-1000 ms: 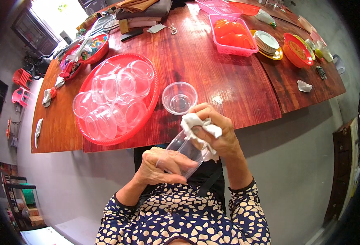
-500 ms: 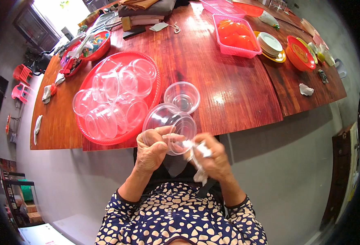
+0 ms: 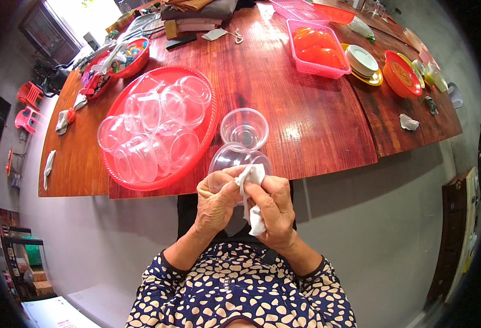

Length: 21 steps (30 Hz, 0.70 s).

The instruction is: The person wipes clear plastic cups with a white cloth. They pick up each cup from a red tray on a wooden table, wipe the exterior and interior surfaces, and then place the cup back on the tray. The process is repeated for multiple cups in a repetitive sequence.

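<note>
Wiping step judged in hand: left hand (image 3: 216, 199) grips a clear plastic bowl (image 3: 235, 161) at the surface's (image 3: 317, 126) near edge, right hand (image 3: 273, 205) closed on a white cloth (image 3: 251, 180) against its rim; turning the bowl likely follows.

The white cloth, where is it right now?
In the head view, low centre: the white cloth is pinched in the right hand, against the clear plastic bowl held by the left hand.

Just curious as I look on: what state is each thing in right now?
Left hand: holds the clear cup.
Right hand: holds the white cloth.
Clear cup: off the table, tilted.
White cloth: crumpled, pressed on the cup.
Second cup: upright, empty, on the table.
Red tray: full of clear cups.
</note>
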Motion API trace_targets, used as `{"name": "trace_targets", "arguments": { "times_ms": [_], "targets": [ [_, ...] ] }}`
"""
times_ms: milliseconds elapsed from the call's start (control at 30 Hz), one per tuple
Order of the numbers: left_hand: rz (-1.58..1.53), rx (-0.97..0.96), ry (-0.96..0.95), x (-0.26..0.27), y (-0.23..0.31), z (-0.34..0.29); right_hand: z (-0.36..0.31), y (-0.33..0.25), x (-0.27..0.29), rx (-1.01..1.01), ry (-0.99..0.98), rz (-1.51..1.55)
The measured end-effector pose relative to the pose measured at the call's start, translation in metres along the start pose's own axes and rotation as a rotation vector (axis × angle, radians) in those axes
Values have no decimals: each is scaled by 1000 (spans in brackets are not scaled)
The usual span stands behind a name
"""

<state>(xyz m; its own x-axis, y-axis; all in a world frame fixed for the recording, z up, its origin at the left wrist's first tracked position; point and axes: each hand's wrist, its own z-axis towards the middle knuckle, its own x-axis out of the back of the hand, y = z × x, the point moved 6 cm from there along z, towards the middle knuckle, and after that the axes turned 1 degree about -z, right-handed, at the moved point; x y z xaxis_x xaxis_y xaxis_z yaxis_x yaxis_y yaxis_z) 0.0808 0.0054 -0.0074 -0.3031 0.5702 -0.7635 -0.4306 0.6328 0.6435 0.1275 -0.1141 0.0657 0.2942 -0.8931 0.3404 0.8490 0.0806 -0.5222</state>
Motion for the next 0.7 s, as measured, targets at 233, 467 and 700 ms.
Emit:
{"name": "trace_targets", "arguments": {
  "times_ms": [233, 467, 700],
  "targets": [
    [93, 63, -27, -6, 9, -1, -2, -5, 23, 68, -162, 233],
    [356, 125, -132, -14, 8, -14, 16, -6, 21, 103, -139, -75],
    [440, 95, -232, -20, 16, -19, 11, 38, 26, -129, -150, 47]
  ]
}}
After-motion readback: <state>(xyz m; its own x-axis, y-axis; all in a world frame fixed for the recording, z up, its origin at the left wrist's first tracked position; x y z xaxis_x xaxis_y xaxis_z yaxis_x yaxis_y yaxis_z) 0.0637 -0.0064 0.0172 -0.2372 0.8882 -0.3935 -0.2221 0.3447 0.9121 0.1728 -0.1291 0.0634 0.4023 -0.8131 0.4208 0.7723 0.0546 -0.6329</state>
